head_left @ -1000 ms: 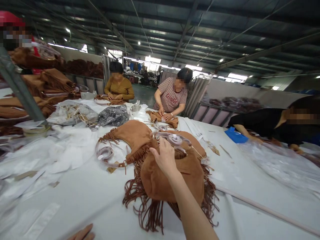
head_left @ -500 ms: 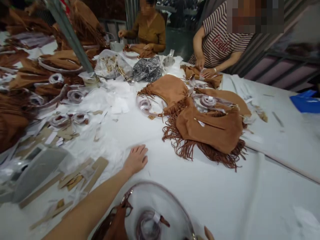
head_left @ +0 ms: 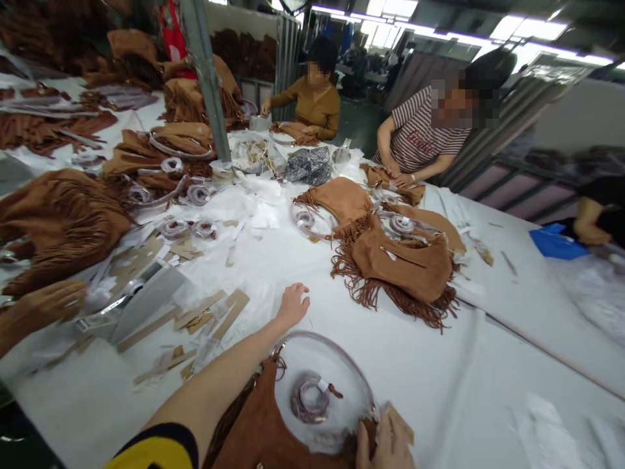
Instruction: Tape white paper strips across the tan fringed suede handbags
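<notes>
My left hand (head_left: 294, 305) is stretched out over the white table, fingers apart and curving slightly, holding nothing. Below it, at the near edge, is a brown suede-like handbag (head_left: 266, 423) with a wrapped handle (head_left: 342, 355) arching upward. Inside that arch rests a coiled, wrapped strap (head_left: 310, 398) with a white band. My right hand (head_left: 388, 446) grips the bag's right end, where the handle joins, with thumb and fingers around the brown material. A tan card (head_left: 403, 423) shows beside these fingers. The bag's lower part is cut off by the frame.
Fringed brown bags (head_left: 398, 260) lie ahead. To the left are a grey tape dispenser (head_left: 151, 306), cardboard strips (head_left: 229, 316) and another person's hand (head_left: 53, 306). A metal post (head_left: 208, 78) rises from the table. Co-workers stand across it; a blue bag (head_left: 556, 241) is at right.
The view has tilted up and turned left, bringing more of the room and another person's hand into sight. More of my right hand and the near handbag now shows.
</notes>
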Demonstrator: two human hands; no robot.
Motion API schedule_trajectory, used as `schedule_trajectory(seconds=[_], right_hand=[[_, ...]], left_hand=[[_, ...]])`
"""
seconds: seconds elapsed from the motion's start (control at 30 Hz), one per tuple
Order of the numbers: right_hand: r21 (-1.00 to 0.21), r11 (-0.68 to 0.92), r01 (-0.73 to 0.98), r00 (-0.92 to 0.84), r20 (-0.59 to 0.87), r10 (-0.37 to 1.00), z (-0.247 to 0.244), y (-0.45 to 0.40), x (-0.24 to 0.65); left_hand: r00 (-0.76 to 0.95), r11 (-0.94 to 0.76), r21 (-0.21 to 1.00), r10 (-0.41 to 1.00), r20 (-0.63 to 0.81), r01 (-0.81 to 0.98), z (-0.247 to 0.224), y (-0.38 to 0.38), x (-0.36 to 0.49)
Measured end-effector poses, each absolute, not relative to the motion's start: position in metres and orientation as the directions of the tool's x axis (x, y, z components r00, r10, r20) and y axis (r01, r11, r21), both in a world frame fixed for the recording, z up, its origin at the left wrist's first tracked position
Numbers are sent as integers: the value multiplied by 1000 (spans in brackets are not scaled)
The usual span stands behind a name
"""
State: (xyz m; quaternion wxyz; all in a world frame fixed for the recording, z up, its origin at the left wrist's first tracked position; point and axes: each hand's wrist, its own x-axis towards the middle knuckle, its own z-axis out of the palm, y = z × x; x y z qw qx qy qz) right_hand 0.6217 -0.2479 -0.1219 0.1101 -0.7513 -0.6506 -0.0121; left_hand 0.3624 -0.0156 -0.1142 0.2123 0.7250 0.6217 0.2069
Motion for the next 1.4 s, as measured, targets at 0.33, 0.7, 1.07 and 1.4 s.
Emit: schedule_trajectory(seconds=[0.33,0.7,1.07,1.4], right_hand=[[-135,11,991,-30,-141,990,-104,-206,551],[-75,115,990,-119,-46,992,-99,-155,572],[-228,151,962,-156,-2,988,-127,-117,594],[-375,265,888,-243,106,964,-158,-95,613]], left_hand=[[492,-393,562,870,-29,728,-92,-85,375],[698,-557,445,664,-269,701,-106,-35,415],[609,-465,467,760,-225,752,-105,-50,427],[548,-392,502,809,-211,771,-102,-57,430]])
